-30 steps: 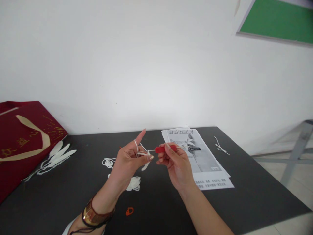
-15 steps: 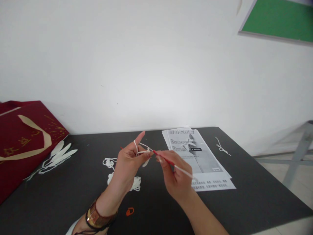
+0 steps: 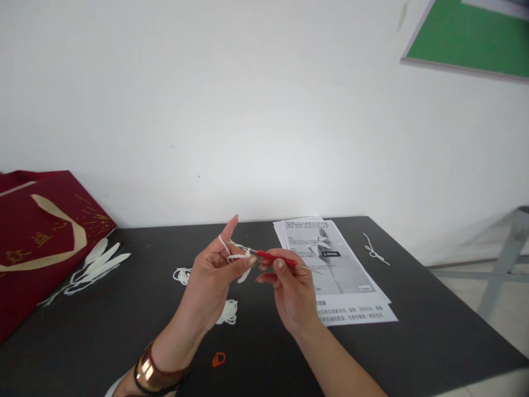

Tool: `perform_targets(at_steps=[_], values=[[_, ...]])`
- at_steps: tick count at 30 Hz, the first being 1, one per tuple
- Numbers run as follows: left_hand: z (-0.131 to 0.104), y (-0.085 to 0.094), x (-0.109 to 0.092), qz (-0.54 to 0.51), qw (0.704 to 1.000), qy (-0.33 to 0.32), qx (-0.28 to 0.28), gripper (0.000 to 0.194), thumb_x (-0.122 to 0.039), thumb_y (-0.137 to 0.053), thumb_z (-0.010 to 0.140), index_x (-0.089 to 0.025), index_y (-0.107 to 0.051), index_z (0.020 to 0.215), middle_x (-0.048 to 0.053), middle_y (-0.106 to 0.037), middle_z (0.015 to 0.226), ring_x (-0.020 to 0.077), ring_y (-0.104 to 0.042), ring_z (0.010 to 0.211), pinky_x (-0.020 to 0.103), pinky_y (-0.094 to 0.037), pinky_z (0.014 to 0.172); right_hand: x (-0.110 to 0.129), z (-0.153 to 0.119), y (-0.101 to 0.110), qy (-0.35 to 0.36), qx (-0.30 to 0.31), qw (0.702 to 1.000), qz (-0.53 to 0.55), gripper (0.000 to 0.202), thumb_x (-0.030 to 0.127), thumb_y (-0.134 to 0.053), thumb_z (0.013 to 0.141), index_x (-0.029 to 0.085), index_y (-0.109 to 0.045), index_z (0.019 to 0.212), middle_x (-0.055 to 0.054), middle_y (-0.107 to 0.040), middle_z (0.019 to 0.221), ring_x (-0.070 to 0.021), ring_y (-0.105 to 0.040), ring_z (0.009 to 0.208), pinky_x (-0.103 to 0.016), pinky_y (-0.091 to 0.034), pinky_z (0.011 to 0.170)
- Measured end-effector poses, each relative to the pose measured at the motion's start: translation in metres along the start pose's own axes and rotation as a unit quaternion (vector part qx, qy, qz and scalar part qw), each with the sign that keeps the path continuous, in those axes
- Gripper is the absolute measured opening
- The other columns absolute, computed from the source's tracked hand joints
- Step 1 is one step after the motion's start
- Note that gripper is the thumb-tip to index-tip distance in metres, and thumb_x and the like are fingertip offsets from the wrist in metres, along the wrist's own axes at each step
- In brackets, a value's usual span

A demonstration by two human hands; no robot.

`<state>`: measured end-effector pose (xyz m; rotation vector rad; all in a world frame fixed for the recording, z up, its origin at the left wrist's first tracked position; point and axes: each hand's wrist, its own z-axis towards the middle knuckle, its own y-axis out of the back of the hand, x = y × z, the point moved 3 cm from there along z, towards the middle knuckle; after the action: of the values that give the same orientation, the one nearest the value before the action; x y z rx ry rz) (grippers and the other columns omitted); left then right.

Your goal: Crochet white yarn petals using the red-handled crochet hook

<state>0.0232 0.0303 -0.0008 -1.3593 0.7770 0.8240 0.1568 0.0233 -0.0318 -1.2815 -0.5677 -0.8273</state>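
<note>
My left hand [image 3: 212, 275] pinches a small piece of white crochet work [image 3: 244, 274] between thumb and fingers, its index finger raised with white yarn looped round it. In my right hand [image 3: 293, 286] is a crochet hook with a red grip [image 3: 275, 257], held between thumb and fingers. The hook's tip meets the yarn beside my left fingertips. Below and behind my left wrist lies a bundle of white yarn [image 3: 229, 312], partly hidden by the hand. More loose yarn [image 3: 181, 275] shows to the left.
A dark red bag [image 3: 37, 237] stands at the left, with white leaf-shaped pieces [image 3: 101, 262] beside it. Printed sheets [image 3: 351, 275] lie to the right of my hands. An orange stitch marker [image 3: 219, 359] is near the front, and a short knotted yarn [image 3: 374, 252] at the right.
My right hand has rotated about the hook, which now lies flatter, with its red grip more exposed. The left hand has shifted slightly left, its index finger still raised.
</note>
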Motion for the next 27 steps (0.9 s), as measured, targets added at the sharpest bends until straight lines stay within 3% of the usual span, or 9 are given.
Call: perform_targets(at_steps=[8,18,27], values=[[-0.005,-0.003,-0.005,0.009,0.998,0.046,0.043,0.065,-0.012,-0.081,0.066,-0.031,-0.063,0.125,-0.005,-0.057,0.065,0.0069,-0.050,0.059,0.020,-0.038,0.057,0.006,0.004,-0.002,-0.095,0.016,0.992,0.085,0.017,0.034,-0.075,0.078,0.019,-0.071,0.086,-0.001,-0.071,0.074,-0.0114,-0.061,0.062,-0.020,-0.059,0.050],[-0.015,-0.009,-0.011,0.081,0.990,0.101,0.061,0.059,-0.018,-0.081,0.067,-0.034,-0.066,0.121,-0.004,-0.055,0.070,0.0071,-0.048,0.060,0.021,-0.034,0.055,0.024,0.010,0.005,-0.055,0.046,0.995,0.065,0.017,0.035,-0.069,0.084,0.018,-0.068,0.082,0.001,-0.064,0.064,-0.0095,-0.053,0.051,-0.022,-0.056,0.043],[-0.017,-0.012,-0.014,0.114,0.986,0.108,0.058,0.057,-0.018,-0.081,0.067,-0.032,-0.066,0.120,-0.004,-0.057,0.068,0.0071,-0.049,0.060,0.020,-0.036,0.055,0.033,0.015,0.011,-0.002,0.071,0.996,0.046,0.016,0.031,-0.064,0.088,0.018,-0.065,0.078,0.003,-0.057,0.068,-0.0086,-0.051,0.052,-0.021,-0.055,0.043]])
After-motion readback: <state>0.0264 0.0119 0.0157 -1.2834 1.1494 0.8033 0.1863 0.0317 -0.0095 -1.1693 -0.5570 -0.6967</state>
